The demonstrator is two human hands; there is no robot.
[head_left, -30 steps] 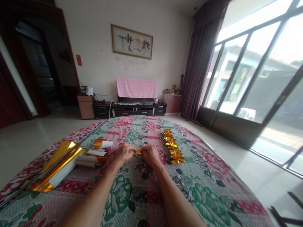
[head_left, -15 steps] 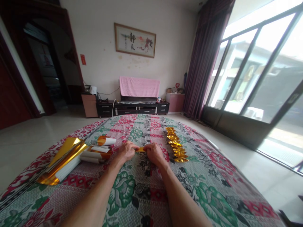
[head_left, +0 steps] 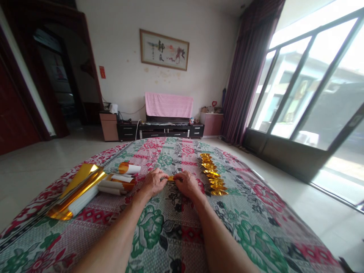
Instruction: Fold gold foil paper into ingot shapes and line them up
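Note:
Between my two hands, low over the patterned tablecloth [head_left: 170, 159], is a small strip of gold foil paper [head_left: 171, 178]. My left hand [head_left: 155, 182] pinches its left end, and my right hand [head_left: 187, 184] pinches the right end. Fingers cover most of the strip. To the right lies a row of several folded gold foil pieces [head_left: 212, 175]. Left of my hands are curled sheets of gold foil paper with white backs [head_left: 113, 185], and a larger stack of gold sheets [head_left: 82, 193] lies beyond them.
The round table's far edge faces a low black cabinet [head_left: 165, 131] with a pink cloth [head_left: 169, 105] draped over the thing on it. A purple curtain [head_left: 246, 76] and a glass door [head_left: 307, 83] stand to the right.
Both hands stay on the foil strip, with fingers now a little closer together and less of the strip showing. The whole view has shifted slightly.

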